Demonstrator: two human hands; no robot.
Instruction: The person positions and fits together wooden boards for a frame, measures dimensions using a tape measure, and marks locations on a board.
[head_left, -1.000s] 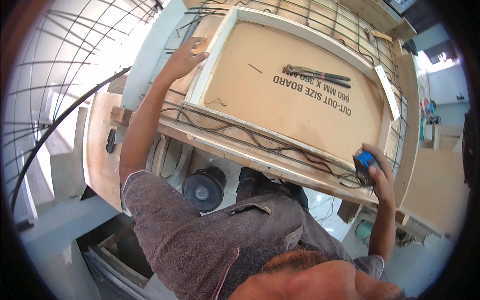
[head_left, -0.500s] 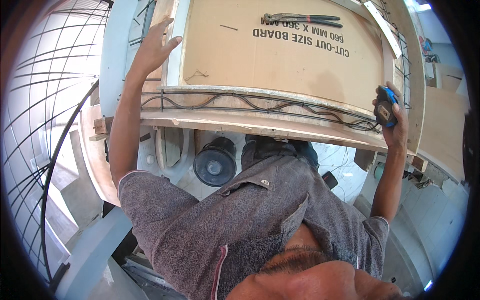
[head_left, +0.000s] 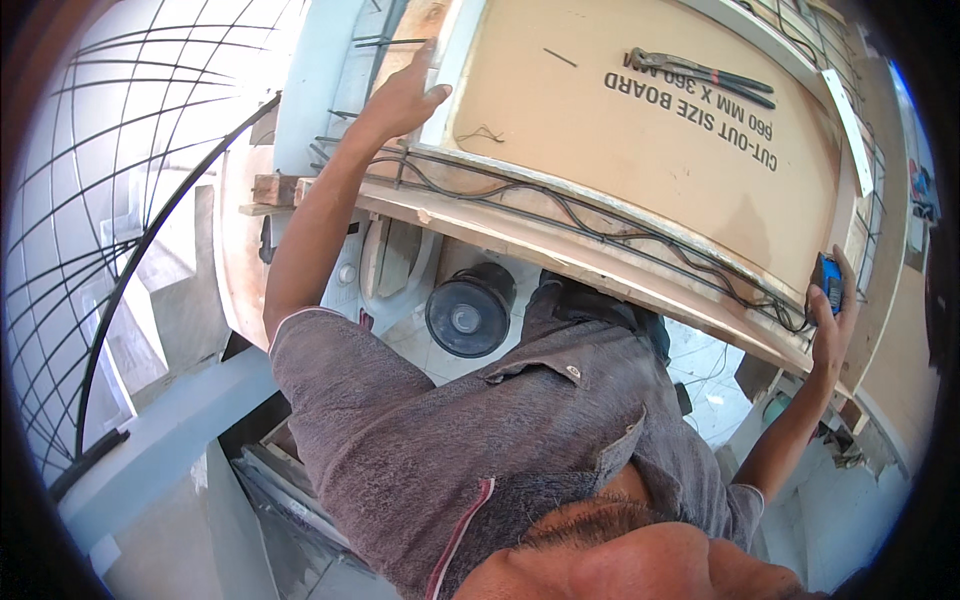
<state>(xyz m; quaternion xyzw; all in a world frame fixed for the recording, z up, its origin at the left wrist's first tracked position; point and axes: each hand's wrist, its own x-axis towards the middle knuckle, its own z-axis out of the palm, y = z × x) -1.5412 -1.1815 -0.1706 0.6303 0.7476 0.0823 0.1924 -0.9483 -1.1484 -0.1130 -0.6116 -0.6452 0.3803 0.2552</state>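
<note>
My left hand (head_left: 400, 102) is at the left end of a wooden frame, index finger stretched out and thumb apart, holding nothing. Its fingertip is by a white strip (head_left: 452, 75) and thin dark bars (head_left: 392, 42). At the right end, my right hand (head_left: 835, 325) grips a blue and black tape measure (head_left: 826, 284) near the frame's corner; I see no blade drawn out. Between the hands lies a brown printed board (head_left: 610, 150). On it rest end-cutting pincers (head_left: 700, 76) with dark and red handles.
Bent steel bars (head_left: 520, 188) run along the near channel, behind the wooden front edge (head_left: 560, 262). Below stands a black bucket (head_left: 466, 318). Wire mesh (head_left: 130, 130) curves up on the left. A white strip (head_left: 848, 132) crosses the frame's right side.
The view has turned, so the frame appears tilted and shifted right. My right hand has turned the tape measure and lowered it to the frame's corner. My left hand stays at the left end.
</note>
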